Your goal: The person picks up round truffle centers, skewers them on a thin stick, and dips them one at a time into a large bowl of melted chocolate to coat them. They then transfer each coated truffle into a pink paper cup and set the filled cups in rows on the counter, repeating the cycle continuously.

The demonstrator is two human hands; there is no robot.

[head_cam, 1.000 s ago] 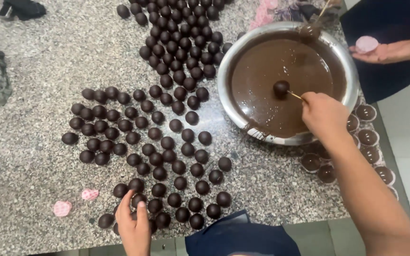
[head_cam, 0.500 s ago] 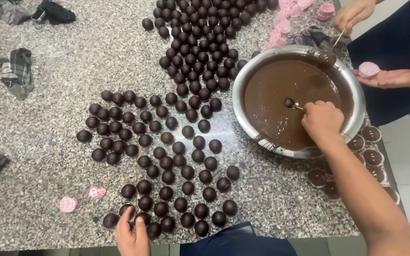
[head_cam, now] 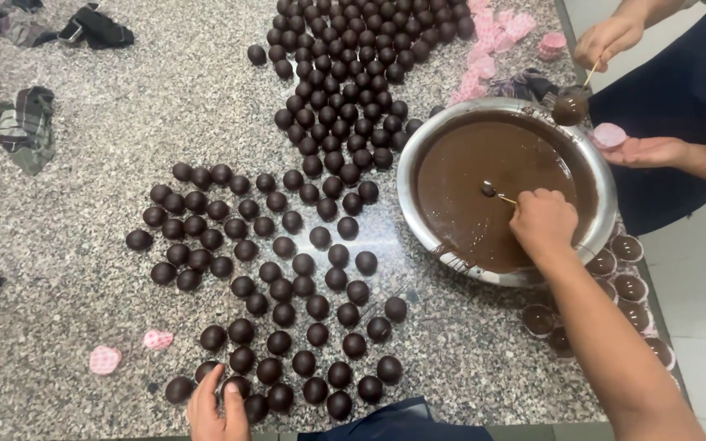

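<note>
Right of centre in the frame, the person's right hand [head_cam: 542,222] hangs over a round steel bowl of melted brown chocolate [head_cam: 451,253], its fingers clenched on a thin wooden skewer [head_cam: 507,199] whose tip carries a small dark ball [head_cam: 489,189] sitting at the chocolate's surface, near the middle of the bowl. At the bottom edge, left of centre, the left hand [head_cam: 216,407] rests on the speckled grey stone bench [head_cam: 83,188], fingers released and spread, the tips touching the nearest dark chocolate balls [head_cam: 288,269] of the loose cluster lying across the bench. A second, denser heap of dark balls [head_cam: 345,65] fills the upper middle. Two pink paper cups [head_cam: 128,349] lie at the lower left, and filled dark paper cups [head_cam: 614,286] stand just beside the bowl at the lower right. At the upper right another person's hand [head_cam: 606,39] holds a stick with a coated ball [head_cam: 569,108] over the bowl's rim, while their other hand [head_cam: 651,151] holds a pink paper cup [head_cam: 609,135] on its open palm. Crumpled cloths [head_cam: 26,122] lie at the upper left.
</note>
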